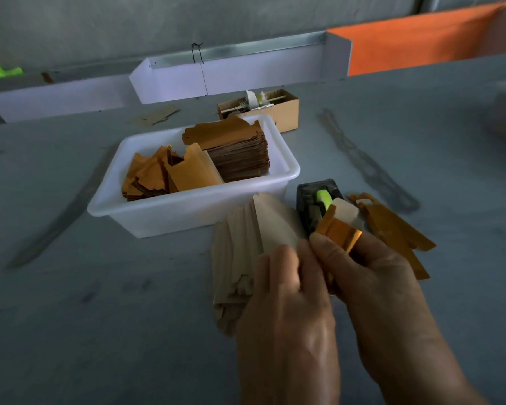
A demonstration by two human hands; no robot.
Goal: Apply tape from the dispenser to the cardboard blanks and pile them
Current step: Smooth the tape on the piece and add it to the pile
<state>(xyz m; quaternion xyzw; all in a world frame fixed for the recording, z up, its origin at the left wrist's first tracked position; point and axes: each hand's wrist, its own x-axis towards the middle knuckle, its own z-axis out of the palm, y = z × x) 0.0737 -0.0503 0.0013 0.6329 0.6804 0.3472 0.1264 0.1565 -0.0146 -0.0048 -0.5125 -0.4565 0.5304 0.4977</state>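
My right hand (371, 276) grips a folded orange-gold cardboard blank (341, 232) just in front of the black tape dispenser (313, 200), whose green-cored roll shows on top. My left hand (284, 287) holds a fanned bundle of pale beige blanks (246, 244) and its fingers meet the right hand at the orange blank. A few orange blanks (392, 226) lie on the table to the right of the dispenser. Whether tape is on the held blank is hidden.
A white plastic tub (187, 211) behind my hands holds a tall stack of brown blanks (237, 150) and loose orange ones (164, 173). A small cardboard box (284, 112) sits behind it. White dividers (231, 74) and an orange panel (421, 42) line the table's far edge.
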